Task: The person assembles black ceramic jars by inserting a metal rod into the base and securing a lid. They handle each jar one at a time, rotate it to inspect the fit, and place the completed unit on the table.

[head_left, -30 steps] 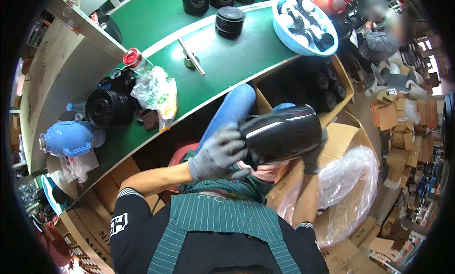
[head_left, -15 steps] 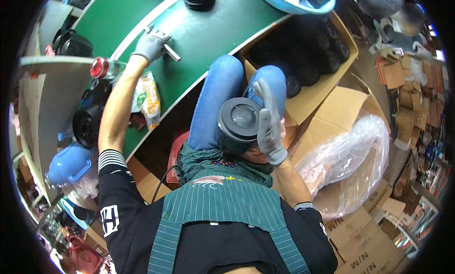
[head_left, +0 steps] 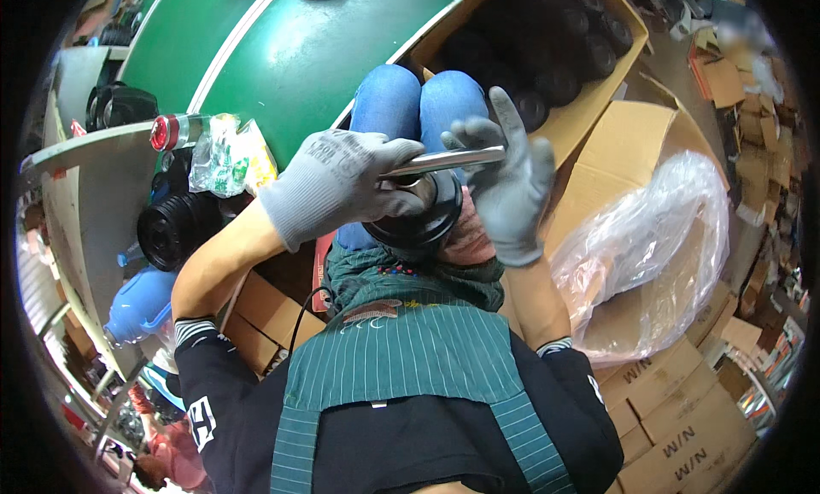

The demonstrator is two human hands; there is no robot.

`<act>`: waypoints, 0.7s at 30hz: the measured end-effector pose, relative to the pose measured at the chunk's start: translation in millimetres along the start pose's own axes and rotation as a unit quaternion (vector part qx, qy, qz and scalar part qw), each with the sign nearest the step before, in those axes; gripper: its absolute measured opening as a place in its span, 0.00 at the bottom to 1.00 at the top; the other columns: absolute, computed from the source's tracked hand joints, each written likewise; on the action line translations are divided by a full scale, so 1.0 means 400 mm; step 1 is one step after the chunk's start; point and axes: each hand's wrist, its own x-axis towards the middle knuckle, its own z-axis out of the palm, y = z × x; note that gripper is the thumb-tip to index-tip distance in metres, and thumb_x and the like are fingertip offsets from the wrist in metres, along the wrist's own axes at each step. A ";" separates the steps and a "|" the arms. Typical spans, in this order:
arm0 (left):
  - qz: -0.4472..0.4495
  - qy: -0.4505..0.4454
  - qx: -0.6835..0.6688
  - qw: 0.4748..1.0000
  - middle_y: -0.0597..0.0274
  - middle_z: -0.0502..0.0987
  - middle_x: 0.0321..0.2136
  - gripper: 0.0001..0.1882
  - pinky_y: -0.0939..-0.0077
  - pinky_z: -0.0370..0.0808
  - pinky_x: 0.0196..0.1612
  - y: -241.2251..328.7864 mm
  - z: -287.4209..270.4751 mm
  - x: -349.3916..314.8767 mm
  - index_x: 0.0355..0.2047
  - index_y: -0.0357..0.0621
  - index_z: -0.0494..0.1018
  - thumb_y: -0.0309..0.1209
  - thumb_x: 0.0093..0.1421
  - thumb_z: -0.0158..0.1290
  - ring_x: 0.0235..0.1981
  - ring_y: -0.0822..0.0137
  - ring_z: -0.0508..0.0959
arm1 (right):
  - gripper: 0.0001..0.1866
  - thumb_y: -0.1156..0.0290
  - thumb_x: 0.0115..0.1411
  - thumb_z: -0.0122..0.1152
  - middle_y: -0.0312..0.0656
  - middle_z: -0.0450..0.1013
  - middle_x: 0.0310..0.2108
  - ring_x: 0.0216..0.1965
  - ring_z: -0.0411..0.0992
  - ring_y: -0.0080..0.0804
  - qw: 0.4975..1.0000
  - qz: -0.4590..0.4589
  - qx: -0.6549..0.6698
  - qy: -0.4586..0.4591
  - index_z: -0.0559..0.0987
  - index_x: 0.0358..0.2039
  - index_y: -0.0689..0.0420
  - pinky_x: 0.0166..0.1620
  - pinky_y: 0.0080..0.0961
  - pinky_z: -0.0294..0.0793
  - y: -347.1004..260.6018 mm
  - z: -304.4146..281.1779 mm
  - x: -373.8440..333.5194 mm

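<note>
A round black part (head_left: 416, 223) rests upright in my lap, its open top facing the camera. My left hand (head_left: 337, 187), in a grey glove, grips a shiny metal rod (head_left: 444, 161) and holds it across the top of the black part. My right hand (head_left: 506, 182), also gloved, steadies the part from the right side, fingers spread upward, with the rod's far end touching its fingers. My knees in blue jeans (head_left: 416, 101) show just beyond the hands.
A green table (head_left: 282, 58) curves across the upper left, with a bottle with a red cap (head_left: 175, 131) and a plastic bag (head_left: 226, 157) at its near edge. A cardboard box of black parts (head_left: 555, 63) stands ahead; a clear plastic sheet (head_left: 649, 255) lies right. Flat cartons (head_left: 683, 426) are stacked lower right.
My left hand came back from the green table with the metal rod and brought it over the black part. My right hand shifted on the part's right side, fingers now spread.
</note>
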 end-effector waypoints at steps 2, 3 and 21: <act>-0.001 0.021 0.035 0.999 0.50 0.82 0.34 0.31 0.55 0.81 0.41 0.040 0.003 -0.016 0.61 0.43 0.75 0.47 0.65 0.66 0.37 0.50 0.85 | 0.34 0.53 0.76 0.58 0.38 0.74 0.34 0.44 0.79 0.33 0.998 0.017 -0.025 -0.051 0.67 0.72 0.63 0.65 0.45 0.79 -0.002 -0.042 0.022; -0.019 -0.003 0.046 0.999 0.44 0.81 0.40 0.34 0.55 0.81 0.46 0.066 0.003 -0.033 0.67 0.34 0.69 0.44 0.69 0.62 0.43 0.48 0.84 | 0.26 0.63 0.77 0.61 0.31 0.70 0.24 0.36 0.78 0.29 0.998 0.034 -0.023 -0.047 0.72 0.69 0.64 0.62 0.43 0.82 -0.007 -0.036 0.026; -0.151 0.314 0.028 0.937 0.34 0.74 0.63 0.28 0.46 0.63 0.73 0.072 0.138 -0.097 0.69 0.27 0.66 0.34 0.76 0.47 0.67 0.37 0.71 | 0.11 0.64 0.69 0.59 0.29 0.67 0.23 0.28 0.68 0.27 0.977 0.068 0.027 -0.199 0.77 0.31 0.56 0.57 0.37 0.77 0.116 -0.120 0.142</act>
